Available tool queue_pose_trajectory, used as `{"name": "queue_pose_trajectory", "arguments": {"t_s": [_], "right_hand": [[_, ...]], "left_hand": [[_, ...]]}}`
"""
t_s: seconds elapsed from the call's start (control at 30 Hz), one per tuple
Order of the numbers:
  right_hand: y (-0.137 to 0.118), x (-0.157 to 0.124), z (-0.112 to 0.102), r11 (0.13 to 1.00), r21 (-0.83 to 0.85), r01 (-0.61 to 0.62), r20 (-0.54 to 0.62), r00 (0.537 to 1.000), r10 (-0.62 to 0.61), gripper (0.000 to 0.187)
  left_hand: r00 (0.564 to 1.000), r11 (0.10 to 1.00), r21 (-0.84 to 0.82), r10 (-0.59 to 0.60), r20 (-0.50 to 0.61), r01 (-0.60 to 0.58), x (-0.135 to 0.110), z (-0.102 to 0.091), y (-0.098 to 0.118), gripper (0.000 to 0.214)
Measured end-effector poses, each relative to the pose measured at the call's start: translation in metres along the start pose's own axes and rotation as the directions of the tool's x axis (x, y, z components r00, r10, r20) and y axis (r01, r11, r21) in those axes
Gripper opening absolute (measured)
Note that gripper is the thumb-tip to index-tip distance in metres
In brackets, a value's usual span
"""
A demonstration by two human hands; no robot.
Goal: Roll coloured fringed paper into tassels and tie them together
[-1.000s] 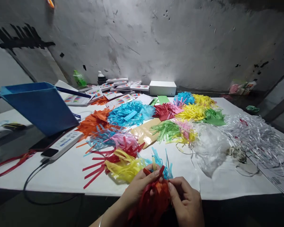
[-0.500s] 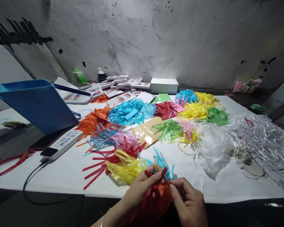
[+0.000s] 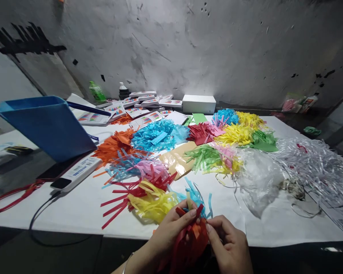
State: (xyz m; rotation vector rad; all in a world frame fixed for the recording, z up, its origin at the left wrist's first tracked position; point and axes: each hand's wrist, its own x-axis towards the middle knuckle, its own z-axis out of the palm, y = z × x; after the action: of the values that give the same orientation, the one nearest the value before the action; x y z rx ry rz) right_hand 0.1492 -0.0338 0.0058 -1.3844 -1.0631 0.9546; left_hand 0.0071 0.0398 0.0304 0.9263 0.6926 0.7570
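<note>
Both my hands meet at the table's near edge over a bundle of red and orange paper strips (image 3: pixel 188 243). My left hand (image 3: pixel 167 234) pinches the bundle's top, thumb and fingers closed on a red strip. My right hand (image 3: pixel 230 245) is closed on the same bundle from the right, fingertips pressed into the strips. Just beyond them lie a yellow fringed tuft (image 3: pixel 153 201), blue strips (image 3: pixel 196 196) and long red strips (image 3: pixel 117 201) on the white table covering (image 3: pixel 74 205).
Piles of cut paper in orange (image 3: pixel 114 146), blue (image 3: pixel 157 137), red, yellow, green and pink fill the middle. A blue bag (image 3: pixel 48 127) stands at left, with a phone and power bank (image 3: pixel 74 173) beside it. Clear plastic (image 3: pixel 257 179) and silver shreds (image 3: pixel 314 163) lie right. A white box (image 3: pixel 199 104) sits by the wall.
The view has shifted slightly. My hands stay on the red and orange bundle, with the fingers working at its top; nothing else on the table has moved.
</note>
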Motion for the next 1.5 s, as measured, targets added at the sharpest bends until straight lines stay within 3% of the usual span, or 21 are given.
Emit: {"name": "queue_pose_trajectory", "arguments": {"t_s": [0.13, 0.23, 0.33, 0.4, 0.5, 0.57, 0.6, 0.67, 0.73, 0.8, 0.83, 0.9, 1.0, 1.1, 1.2, 1.3, 1.4, 1.5], "right_hand": [[0.001, 0.008, -0.008, 0.989, 0.112, -0.094, 0.142, 0.987, 0.078, 0.042], [-0.003, 0.016, -0.012, 0.982, 0.124, -0.143, 0.274, 0.956, 0.105, 0.048], [-0.005, 0.022, -0.012, 0.998, -0.053, 0.018, 0.251, 0.968, -0.005, 0.034], [-0.003, 0.024, -0.012, 0.971, -0.133, 0.197, 0.106, 0.977, -0.184, 0.027], [0.003, 0.023, -0.017, 0.94, -0.053, 0.337, -0.248, 0.907, -0.339, 0.02], [0.004, 0.021, -0.022, 0.94, -0.002, 0.341, -0.327, 0.888, -0.323, 0.017], [0.004, 0.02, -0.024, 0.941, -0.031, 0.336, -0.265, 0.905, -0.332, 0.015], [-0.001, 0.018, -0.024, 0.901, -0.182, 0.395, 0.004, 0.916, -0.401, 0.013], [-0.006, 0.018, -0.02, 0.793, -0.312, 0.523, 0.247, 0.851, -0.464, 0.017], [-0.009, 0.019, -0.014, 0.697, -0.379, 0.609, 0.284, 0.793, -0.539, 0.019], [-0.01, 0.02, -0.012, 0.682, -0.402, 0.612, 0.249, 0.789, -0.562, 0.02], [-0.008, 0.021, -0.01, 0.726, -0.417, 0.547, 0.127, 0.826, -0.55, 0.019], [-0.002, 0.02, -0.012, 0.868, -0.327, 0.374, 0.005, 0.919, -0.394, 0.019], [0.004, 0.016, -0.014, 0.948, -0.223, 0.229, -0.089, 0.963, -0.254, 0.025], [0.004, 0.01, -0.012, 0.97, -0.192, 0.149, -0.215, 0.958, -0.189, 0.027], [0.0, 0.005, -0.007, 0.95, -0.21, 0.232, -0.171, 0.948, -0.269, 0.025], [-0.003, 0.001, -0.005, 0.926, -0.24, 0.293, -0.116, 0.938, -0.326, 0.024], [-0.004, -0.001, -0.007, 0.925, -0.249, 0.289, -0.114, 0.939, -0.324, 0.022]], "left_hand": [[0.994, 0.961, 0.259, 0.072, 0.087, -0.092, -0.004, 0.0, -0.002, 0.038], [0.978, 0.827, 0.524, 0.151, 0.141, -0.203, -0.004, -0.002, -0.005, 0.038], [0.971, 0.679, 0.695, 0.186, 0.149, -0.237, -0.003, -0.004, -0.006, 0.034], [0.968, 0.635, 0.731, 0.183, 0.174, -0.251, -0.002, -0.003, -0.006, 0.031], [0.978, 0.723, 0.664, 0.076, 0.196, -0.189, -0.004, 0.001, -0.005, 0.027], [0.987, 0.786, 0.61, 0.005, 0.162, -0.104, -0.005, 0.003, -0.004, 0.025], [0.991, 0.793, 0.604, 0.003, 0.134, -0.084, -0.006, 0.003, -0.004, 0.024], [0.991, 0.764, 0.635, 0.041, 0.127, -0.113, -0.006, 0.003, -0.003, 0.023], [0.983, 0.732, 0.662, 0.065, 0.169, -0.162, -0.005, 0.001, -0.001, 0.027], [0.976, 0.722, 0.666, 0.057, 0.213, -0.187, -0.005, 0.0, 0.001, 0.032], [0.975, 0.722, 0.666, 0.055, 0.215, -0.188, -0.005, 0.0, 0.001, 0.033], [0.976, 0.722, 0.664, 0.072, 0.207, -0.194, -0.006, -0.001, 0.002, 0.031], [0.971, 0.713, 0.659, 0.174, 0.165, -0.24, -0.006, -0.001, 0.001, 0.03], [0.96, 0.727, 0.632, 0.259, 0.108, -0.268, -0.005, -0.003, -0.002, 0.033], [0.974, 0.854, 0.477, 0.226, 0.023, -0.209, -0.005, -0.003, -0.005, 0.032], [0.99, 0.969, 0.205, 0.141, 0.006, -0.139, -0.006, -0.001, -0.009, 0.031], [0.997, 0.996, 0.044, 0.072, 0.021, -0.073, -0.007, 0.001, -0.012, 0.031], [0.998, 0.999, 0.009, 0.049, 0.027, -0.049, -0.007, 0.002, -0.014, 0.032]]}}
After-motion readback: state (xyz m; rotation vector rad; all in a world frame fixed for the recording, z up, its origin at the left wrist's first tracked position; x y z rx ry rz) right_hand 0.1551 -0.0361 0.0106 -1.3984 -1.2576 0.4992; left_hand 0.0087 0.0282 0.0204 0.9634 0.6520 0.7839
